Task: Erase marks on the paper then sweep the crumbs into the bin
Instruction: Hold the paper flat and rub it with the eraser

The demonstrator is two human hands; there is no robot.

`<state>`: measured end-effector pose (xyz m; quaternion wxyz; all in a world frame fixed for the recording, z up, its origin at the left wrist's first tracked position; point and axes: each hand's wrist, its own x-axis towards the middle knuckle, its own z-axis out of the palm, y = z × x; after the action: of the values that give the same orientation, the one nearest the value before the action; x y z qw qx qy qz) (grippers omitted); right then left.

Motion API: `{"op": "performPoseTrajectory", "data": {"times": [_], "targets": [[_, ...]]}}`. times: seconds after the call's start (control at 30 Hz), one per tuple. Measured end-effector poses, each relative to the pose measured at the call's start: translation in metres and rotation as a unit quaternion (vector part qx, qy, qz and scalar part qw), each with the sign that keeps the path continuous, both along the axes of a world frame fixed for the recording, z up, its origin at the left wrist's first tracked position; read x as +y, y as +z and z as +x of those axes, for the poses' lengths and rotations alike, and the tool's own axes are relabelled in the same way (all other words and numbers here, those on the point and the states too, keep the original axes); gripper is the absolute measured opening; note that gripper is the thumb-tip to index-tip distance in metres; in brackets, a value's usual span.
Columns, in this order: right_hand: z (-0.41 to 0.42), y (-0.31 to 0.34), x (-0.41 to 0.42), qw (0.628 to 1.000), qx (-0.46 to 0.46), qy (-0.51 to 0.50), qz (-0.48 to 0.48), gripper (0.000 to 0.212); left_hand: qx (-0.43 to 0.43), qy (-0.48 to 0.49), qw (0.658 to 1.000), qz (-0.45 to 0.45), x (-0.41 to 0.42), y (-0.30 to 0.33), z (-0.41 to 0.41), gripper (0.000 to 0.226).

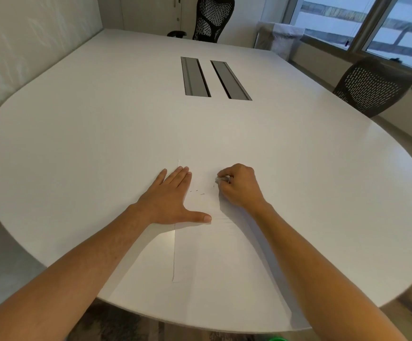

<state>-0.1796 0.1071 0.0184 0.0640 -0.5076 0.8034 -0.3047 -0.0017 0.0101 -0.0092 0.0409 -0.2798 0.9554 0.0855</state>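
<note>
From the head camera we are looking down on a sheet of white paper (200, 252) lying flat on a big white conference table (101, 131), close to the table's near edge. Our left hand (169, 196) lies flat on the paper's left side, fingers straight and together, thumb stretched out to the right, pressing the sheet down and holding nothing. Our right hand (239, 187) is curled up over the far right part of the paper, fingertips pinching a small pale eraser (222, 179) whose tip touches the sheet. Between the two hands, on the paper, we see a few short dark marks (200, 192); whether they are pencil strokes or crumbs, we cannot tell. Far beyond the paper, two grey cable slots (214, 78) are sunk into the table's middle. Past the table's far right corner stands a bin lined with a white bag (280, 38), with black mesh chairs (212, 18) around the table's far end and right side.
</note>
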Motion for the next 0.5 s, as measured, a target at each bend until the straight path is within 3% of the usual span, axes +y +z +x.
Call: {"op": "performPoseTrajectory", "data": {"times": [0.2, 0.5], "targets": [[0.041, -0.001, 0.056, 0.99, 0.04, 0.132, 0.002, 0.019, 0.008, -0.001, 1.0, 0.008, -0.003, -0.003, 0.0, 0.142], [-0.001, -0.005, -0.015, 1.0, 0.025, 0.017, 0.004, 0.014, 0.008, -0.005, 1.0, 0.0, -0.004, -0.005, 0.0, 0.139]]}}
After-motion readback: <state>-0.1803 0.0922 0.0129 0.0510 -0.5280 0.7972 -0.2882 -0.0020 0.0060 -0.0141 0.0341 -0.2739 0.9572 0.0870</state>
